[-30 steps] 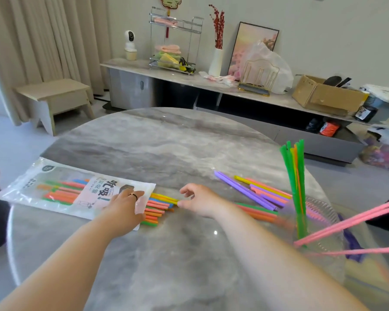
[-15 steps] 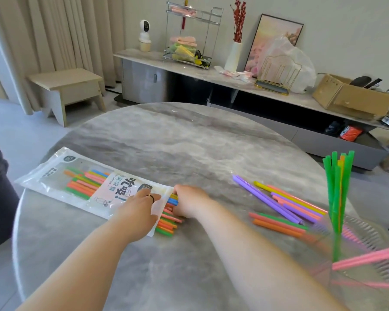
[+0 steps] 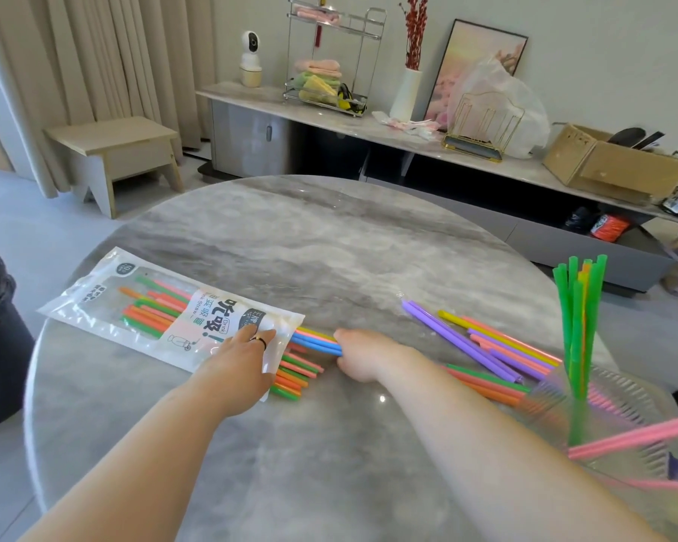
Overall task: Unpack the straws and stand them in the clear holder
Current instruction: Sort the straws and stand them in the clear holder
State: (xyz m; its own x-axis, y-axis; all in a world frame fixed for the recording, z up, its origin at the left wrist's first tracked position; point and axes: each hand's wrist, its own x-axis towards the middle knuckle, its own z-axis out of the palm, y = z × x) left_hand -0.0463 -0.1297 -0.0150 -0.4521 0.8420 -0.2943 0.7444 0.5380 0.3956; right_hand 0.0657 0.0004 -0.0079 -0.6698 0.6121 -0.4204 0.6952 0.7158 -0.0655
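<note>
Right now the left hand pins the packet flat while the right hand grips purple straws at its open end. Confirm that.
Not purple: the head view shows the right hand gripping blue straws from the packet. The purple straws lie loose on the table. The left hand does pin the packet.

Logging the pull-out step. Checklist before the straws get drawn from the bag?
1. Left hand pins the bag flat by its mouth: ok.
2. Right hand grip closed on the blue straws: ok.
3. Straw ends stick out of the bag mouth: ok.
4. Number of straws in the grip: cannot tell, fingers hide them.
5. Room in the clear holder: ok, a few green straws stand in it.
6. Table cleared rightward: not ok, loose straws lie there.
</note>
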